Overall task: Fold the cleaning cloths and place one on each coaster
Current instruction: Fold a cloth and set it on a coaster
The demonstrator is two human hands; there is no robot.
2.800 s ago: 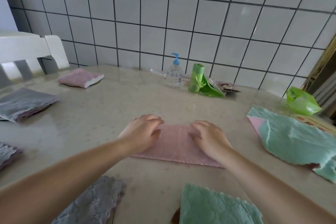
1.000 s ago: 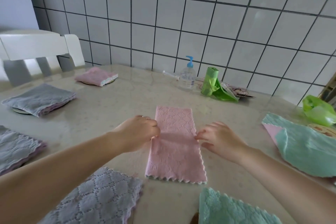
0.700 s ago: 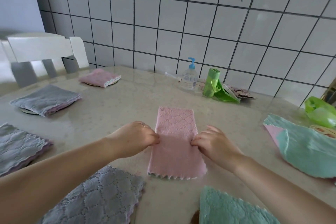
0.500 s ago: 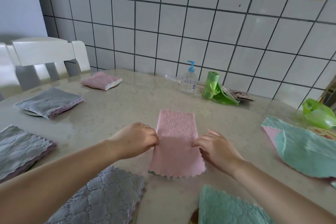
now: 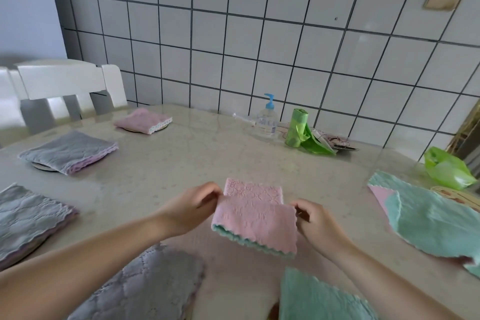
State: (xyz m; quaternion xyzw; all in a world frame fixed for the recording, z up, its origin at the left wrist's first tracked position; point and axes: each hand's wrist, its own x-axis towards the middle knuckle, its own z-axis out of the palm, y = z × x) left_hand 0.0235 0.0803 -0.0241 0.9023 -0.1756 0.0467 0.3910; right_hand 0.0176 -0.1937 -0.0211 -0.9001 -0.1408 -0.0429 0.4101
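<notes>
A pink cloth [image 5: 255, 222] with a green underside is lifted at mid-table, its near half raised over the far half. My left hand [image 5: 191, 206] pinches its left edge and my right hand [image 5: 315, 222] pinches its right edge. Folded cloths lie on coasters: a pink one [image 5: 142, 121] at the far left, a grey one [image 5: 68, 150] nearer, another grey one [image 5: 28, 218] at the left edge. A folded grey cloth [image 5: 145, 286] and a green cloth [image 5: 319, 299] lie near me. An unfolded green cloth [image 5: 428, 218] lies at the right.
A pump bottle [image 5: 267, 119], a green bag roll [image 5: 297, 131] and small clutter stand at the back by the tiled wall. A green plastic bag [image 5: 446, 167] sits at the far right. A white chair [image 5: 65, 83] stands behind the table's left end.
The flat pink strip, first turned lengthwise away from me, has been pinched at both side edges and lifted, so that its near half now rises and folds toward the far half.
</notes>
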